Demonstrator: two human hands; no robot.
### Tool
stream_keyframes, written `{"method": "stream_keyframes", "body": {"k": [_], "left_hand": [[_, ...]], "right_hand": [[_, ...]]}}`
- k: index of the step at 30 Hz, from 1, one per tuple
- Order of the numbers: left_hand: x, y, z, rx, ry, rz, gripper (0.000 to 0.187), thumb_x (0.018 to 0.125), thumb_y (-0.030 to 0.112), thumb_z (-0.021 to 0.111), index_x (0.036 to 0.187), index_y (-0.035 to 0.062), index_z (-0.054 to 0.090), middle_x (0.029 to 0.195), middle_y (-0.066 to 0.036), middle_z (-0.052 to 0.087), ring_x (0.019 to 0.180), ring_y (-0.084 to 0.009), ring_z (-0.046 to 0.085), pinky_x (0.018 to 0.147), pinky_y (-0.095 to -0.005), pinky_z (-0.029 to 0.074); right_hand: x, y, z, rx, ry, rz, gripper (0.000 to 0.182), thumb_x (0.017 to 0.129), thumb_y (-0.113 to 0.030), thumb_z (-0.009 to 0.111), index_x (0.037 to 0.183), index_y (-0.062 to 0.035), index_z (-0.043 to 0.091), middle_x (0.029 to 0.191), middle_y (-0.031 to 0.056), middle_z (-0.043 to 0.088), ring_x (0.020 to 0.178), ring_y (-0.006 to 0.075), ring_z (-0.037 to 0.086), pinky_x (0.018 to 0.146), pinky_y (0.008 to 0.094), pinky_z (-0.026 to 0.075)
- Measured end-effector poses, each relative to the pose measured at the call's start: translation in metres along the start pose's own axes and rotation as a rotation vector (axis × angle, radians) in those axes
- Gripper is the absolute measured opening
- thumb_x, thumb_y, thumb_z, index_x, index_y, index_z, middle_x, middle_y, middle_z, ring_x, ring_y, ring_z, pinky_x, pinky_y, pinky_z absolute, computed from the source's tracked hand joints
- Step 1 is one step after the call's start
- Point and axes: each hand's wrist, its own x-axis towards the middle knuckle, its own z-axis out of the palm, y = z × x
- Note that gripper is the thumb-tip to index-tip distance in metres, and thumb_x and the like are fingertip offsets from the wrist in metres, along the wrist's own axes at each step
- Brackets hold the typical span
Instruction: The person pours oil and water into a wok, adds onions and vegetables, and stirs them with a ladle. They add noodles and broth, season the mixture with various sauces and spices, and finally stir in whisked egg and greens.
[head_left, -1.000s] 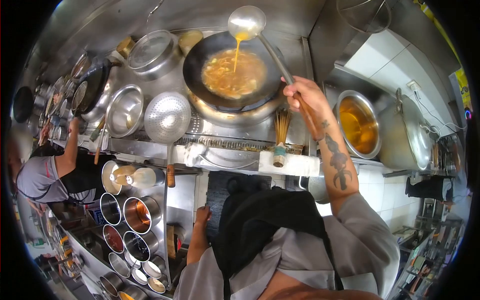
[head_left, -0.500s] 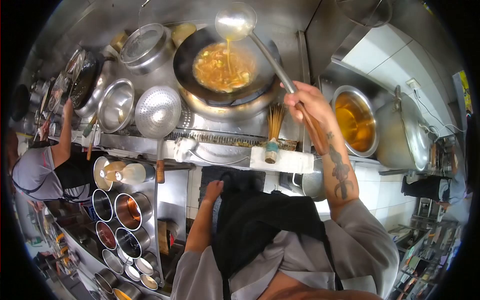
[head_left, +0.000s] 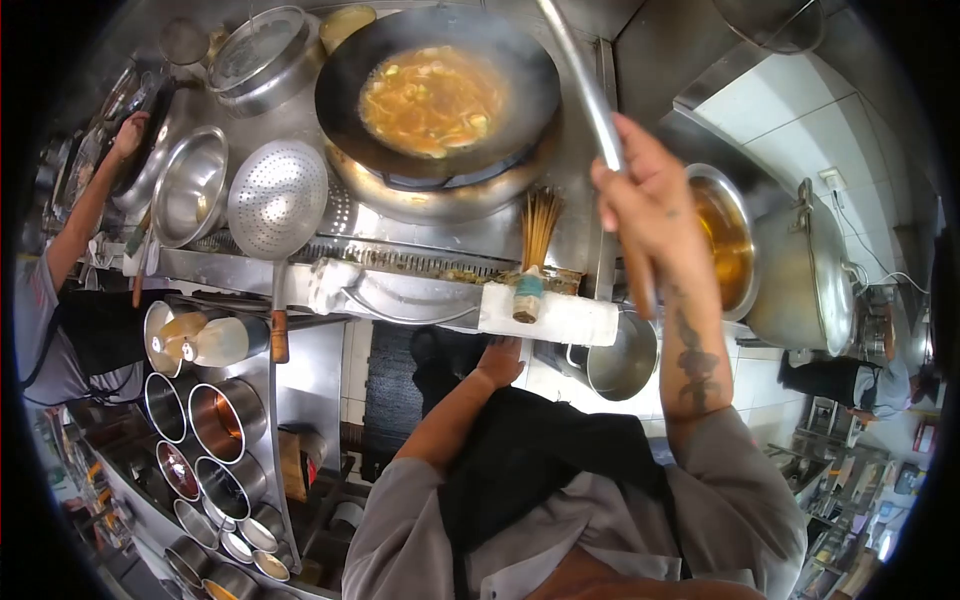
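My right hand [head_left: 645, 190] is closed around the wooden-ended handle of a ladle [head_left: 590, 90]. The ladle's shaft points up and left, and its bowl is out of view past the top edge. On the stove to the left sits a black wok [head_left: 340, 110]. Orange-brown soup with noodle-like strips and pale pieces [head_left: 435, 100] steams inside it. Low by my body, my left hand [head_left: 500, 362] is just below the counter's front edge, holding nothing I can see. Its fingers look loosely stretched. A bamboo wok brush [head_left: 541, 230] lies near a folded white cloth [head_left: 590, 322].
A perforated skimmer [head_left: 278, 200], a steel bowl [head_left: 190, 187] and a lidded pot [head_left: 265, 60] stand left of the wok. At right are a basin of amber liquid [head_left: 730, 240] and a large pot [head_left: 800, 270]. Several sauce pots [head_left: 228, 420] stand at lower left, near a co-worker [head_left: 85, 300].
The ladle's bowl, pouring over the wok before, has risen out of view. My right hand has moved slightly right. My left hand has moved right and up towards the counter edge.
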Motion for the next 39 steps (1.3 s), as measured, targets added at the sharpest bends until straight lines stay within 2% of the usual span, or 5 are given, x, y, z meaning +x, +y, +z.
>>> {"method": "stream_keyframes", "body": {"k": [10,22,26,34,39], "left_hand": [[0.003,0.01,0.023,0.116,-0.062,-0.177,0.072,0.081,0.023,0.052,0.139,-0.012,0.028,0.145,-0.027,0.03,0.138,-0.0425,0.023,0.116,-0.05,0.015],[0.011,-0.002,0.001,0.021,-0.234,-0.216,0.073,0.078,0.026,0.058,0.139,-0.0051,0.031,0.144,-0.024,0.034,0.135,-0.0398,0.031,0.112,-0.0498,0.025],[-0.063,-0.003,-0.032,-0.122,0.114,-0.161,0.066,0.077,0.024,0.064,0.132,-0.0054,0.043,0.13,-0.027,0.049,0.123,-0.0399,0.046,0.102,-0.0426,0.041],[-0.295,-0.065,-0.012,-0.414,0.723,-0.884,0.042,0.079,0.023,0.064,0.111,-0.0049,0.061,0.1,-0.024,0.066,0.098,-0.0347,0.064,0.086,-0.0395,0.049],[-0.416,-0.066,0.049,-0.592,0.982,-1.167,0.043,0.078,0.026,0.065,0.108,-0.0044,0.062,0.093,-0.021,0.068,0.088,-0.0318,0.066,0.077,-0.0391,0.051]], "right_hand": [[-0.016,0.113,-0.009,-0.627,-0.07,-0.101,0.052,0.087,-0.017,0.055,0.132,0.006,0.044,0.111,0.0315,0.059,0.101,0.0424,0.06,0.089,0.0416,0.046],[-0.015,0.102,-0.02,-0.54,-0.143,0.002,0.054,0.089,-0.012,0.057,0.139,0.0015,0.039,0.092,0.0126,0.06,0.076,0.0193,0.058,0.068,0.0284,0.045],[-0.004,0.132,-0.005,-0.394,-0.113,0.044,0.054,0.087,-0.015,0.059,0.135,0.0042,0.043,0.099,0.0212,0.064,0.081,0.0305,0.064,0.074,0.0355,0.051],[-0.038,0.109,-0.025,0.637,-0.124,0.324,0.041,0.09,-0.011,0.058,0.129,-0.0059,0.048,0.07,-0.0004,0.048,0.048,0.0086,0.042,0.043,0.0287,0.039],[-0.104,0.167,-0.024,0.274,0.165,0.155,0.019,0.088,-0.016,0.065,0.103,-0.0112,0.055,0.073,-0.0022,0.051,0.055,0.0083,0.047,0.047,0.0238,0.04]]}}
